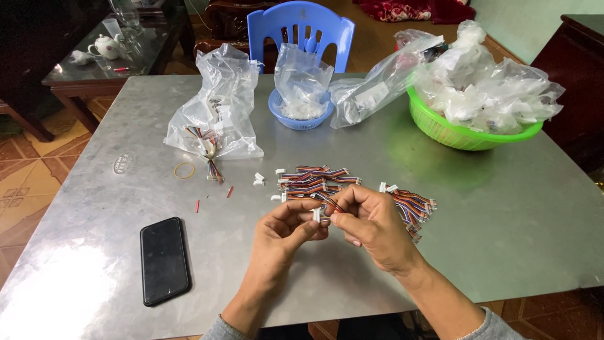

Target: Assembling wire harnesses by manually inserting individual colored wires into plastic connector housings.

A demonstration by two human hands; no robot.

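Note:
My left hand (286, 230) and my right hand (371, 223) meet above the near middle of the metal table (503, 214). Together they pinch a small white plug connector (318, 215) with thin coloured wires. Just beyond the hands lies a pile of short multicoloured wire harnesses (314, 179) with white plugs. A second bunch of harnesses (412, 208) lies to the right of my right hand. Two loose white connectors (258, 179) sit left of the pile.
A black phone (164, 259) lies face down at the near left. A rubber band (184, 170), a clear bag holding wires (217, 113), a blue bowl with a bag (301, 104) and a green basket of plastic bags (472, 132) stand further back. A blue chair (301, 28) is behind the table.

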